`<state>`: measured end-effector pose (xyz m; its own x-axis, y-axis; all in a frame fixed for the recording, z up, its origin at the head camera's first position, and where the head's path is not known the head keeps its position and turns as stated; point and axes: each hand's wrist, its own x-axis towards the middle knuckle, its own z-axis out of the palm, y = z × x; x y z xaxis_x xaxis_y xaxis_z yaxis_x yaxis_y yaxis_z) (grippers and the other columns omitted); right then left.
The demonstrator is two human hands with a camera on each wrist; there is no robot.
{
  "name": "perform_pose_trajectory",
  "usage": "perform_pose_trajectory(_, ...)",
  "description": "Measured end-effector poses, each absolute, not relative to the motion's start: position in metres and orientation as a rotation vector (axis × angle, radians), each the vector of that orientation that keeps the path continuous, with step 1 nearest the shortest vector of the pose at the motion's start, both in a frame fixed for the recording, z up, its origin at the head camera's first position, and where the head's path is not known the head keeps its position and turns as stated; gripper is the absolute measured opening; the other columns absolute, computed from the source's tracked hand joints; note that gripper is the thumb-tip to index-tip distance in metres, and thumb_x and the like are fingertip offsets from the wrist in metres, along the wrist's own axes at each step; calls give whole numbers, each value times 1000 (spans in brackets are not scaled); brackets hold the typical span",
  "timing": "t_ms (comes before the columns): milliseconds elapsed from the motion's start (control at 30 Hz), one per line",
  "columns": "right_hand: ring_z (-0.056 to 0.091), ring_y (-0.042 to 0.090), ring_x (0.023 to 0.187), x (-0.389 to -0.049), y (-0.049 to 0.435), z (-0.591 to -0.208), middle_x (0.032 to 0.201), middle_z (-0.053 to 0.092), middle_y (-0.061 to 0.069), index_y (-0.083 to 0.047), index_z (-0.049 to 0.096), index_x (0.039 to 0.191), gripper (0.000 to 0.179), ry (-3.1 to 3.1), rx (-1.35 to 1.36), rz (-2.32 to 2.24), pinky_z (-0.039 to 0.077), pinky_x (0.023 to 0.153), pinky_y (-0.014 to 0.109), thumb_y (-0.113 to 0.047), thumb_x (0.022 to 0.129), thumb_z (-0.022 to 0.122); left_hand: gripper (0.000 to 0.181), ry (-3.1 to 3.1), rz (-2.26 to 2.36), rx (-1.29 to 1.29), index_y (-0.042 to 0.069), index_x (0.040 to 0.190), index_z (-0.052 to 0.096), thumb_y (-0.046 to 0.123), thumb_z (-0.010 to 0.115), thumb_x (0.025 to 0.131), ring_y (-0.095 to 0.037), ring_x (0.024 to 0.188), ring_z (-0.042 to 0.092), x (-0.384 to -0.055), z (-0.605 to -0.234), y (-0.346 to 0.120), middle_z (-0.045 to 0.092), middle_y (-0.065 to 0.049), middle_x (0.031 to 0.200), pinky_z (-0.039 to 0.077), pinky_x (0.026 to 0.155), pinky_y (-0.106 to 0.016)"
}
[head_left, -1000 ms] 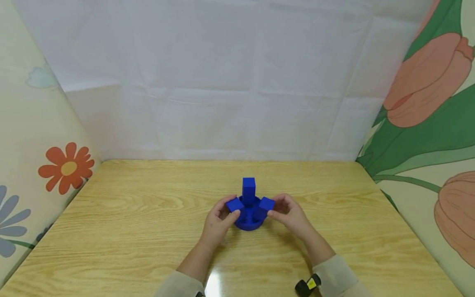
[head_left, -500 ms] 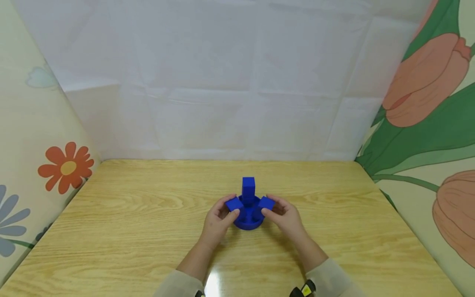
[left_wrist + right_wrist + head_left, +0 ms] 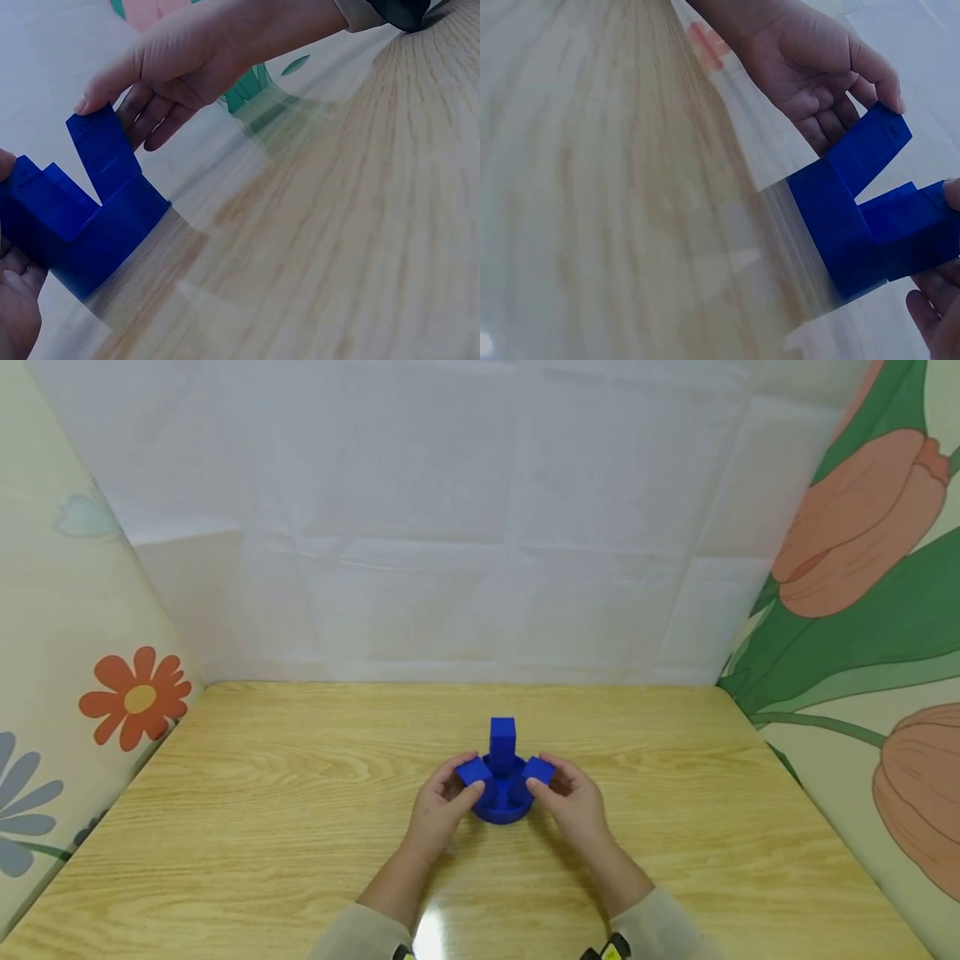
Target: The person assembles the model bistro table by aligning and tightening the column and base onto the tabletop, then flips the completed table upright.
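Note:
A round blue base point(image 3: 501, 815) with a raised rim stands on the wooden table, with three upright blue blocks set around it. My left hand point(image 3: 437, 810) pinches the left block point(image 3: 473, 770) near its top, thumb in front and fingers behind. In the same way my right hand point(image 3: 581, 806) grips the right block point(image 3: 537, 769). Untouched at the rear is the back block point(image 3: 502, 739). Both held blocks lean outward from the base. In the left wrist view the block in my right hand point(image 3: 105, 154) bears a small mark near its top.
The wooden table point(image 3: 262, 810) stretches out on all sides of the base. Behind it hangs a creased white sheet point(image 3: 420, 527). Floral panels, with an orange flower point(image 3: 138, 699) on the left and pink tulips point(image 3: 862, 518) on the right, flank the table.
My right thumb has come inward onto the near side of the right block, and the right forearm has shifted left. The left hand and the base have stayed in place.

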<state>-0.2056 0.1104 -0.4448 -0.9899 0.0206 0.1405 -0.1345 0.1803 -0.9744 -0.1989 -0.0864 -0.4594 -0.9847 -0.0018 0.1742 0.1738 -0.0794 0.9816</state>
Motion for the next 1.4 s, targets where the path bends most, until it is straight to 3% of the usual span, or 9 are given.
perform_pose_trajectory(167, 66, 25, 106, -205, 109, -446, 120, 68, 21, 1, 62, 126, 41, -2315, 100, 1922, 53, 87, 20, -8, 88, 72, 46, -2068, -2195, -191, -7, 135, 52, -3, 62, 90, -15, 118, 58, -200, -459, -87, 53, -27, 139, 47, 94, -14)
perform_pose_trajectory(333, 63, 18, 102, -206, 108, -450, 121, 65, 24, 3, 56, 131, 47, -2293, 136, 1992, 50, 83, 15, -5, 88, 71, 46, -2094, -2178, -213, -6, 137, 49, -1, 61, 92, -36, 133, 48, -199, -460, -87, 49, -26, 144, 43, 101, -18)
perform_pose_trajectory(533, 62, 14, 101, -211, 106, -455, 119, 65, 23, 2, 57, 130, 48, -2290, 152, 2035, 51, 83, 16, -5, 85, 74, 48, -2087, -2159, -233, -7, 137, 49, -3, 62, 91, -37, 135, 45, -199, -461, -88, 48, -27, 144, 40, 106, -20)
perform_pose_trajectory(733, 63, 13, 101, -214, 108, -454, 115, 68, 20, -2, 61, 125, 43, -2313, 117, 2005, 51, 82, 17, -8, 85, 75, 56, -2157, -2071, -263, -4, 139, 47, -2, 68, 87, -42, 131, 48, -198, -462, -89, 53, -28, 139, 34, 114, -53)
perform_pose_trajectory(800, 64, 16, 101, -215, 109, -452, 115, 68, 21, -2, 62, 124, 42, -2325, 103, 1995, 52, 82, 18, -7, 85, 75, 62, -2200, -2052, -254, -2, 141, 45, 0, 71, 85, -43, 132, 47, -198, -462, -90, 52, -27, 140, 31, 114, -57)
perform_pose_trajectory(1000, 66, 22, 102, -219, 116, -443, 115, 69, 23, -4, 62, 124, 40, -2357, 77, 1966, 54, 81, 21, -8, 86, 74, 77, -2262, -2038, -269, -3, 146, 37, 4, 77, 81, -42, 137, 41, -201, -463, -90, 46, -25, 146, 28, 117, -55)
perform_pose_trajectory(1300, 64, 8, 94, -222, 137, -421, 121, 65, 22, 0, 53, 133, 43, -2376, 151, 2152, 56, 81, 24, -3, 92, 65, 93, -2329, -2094, -305, -2, 150, 27, 12, 83, 77, -43, 143, 31, -205, -468, -87, 36, -28, 152, 25, 119, -55)
perform_pose_trajectory(1400, 64, 6, 93, -221, 144, -413, 115, 66, 17, 5, 49, 134, 44, -2369, 235, 2215, 56, 81, 25, -1, 92, 62, 100, -2334, -2129, -318, -1, 151, 24, 14, 85, 74, -43, 143, 30, -205, -467, -85, 34, -28, 152, 24, 119, -55)
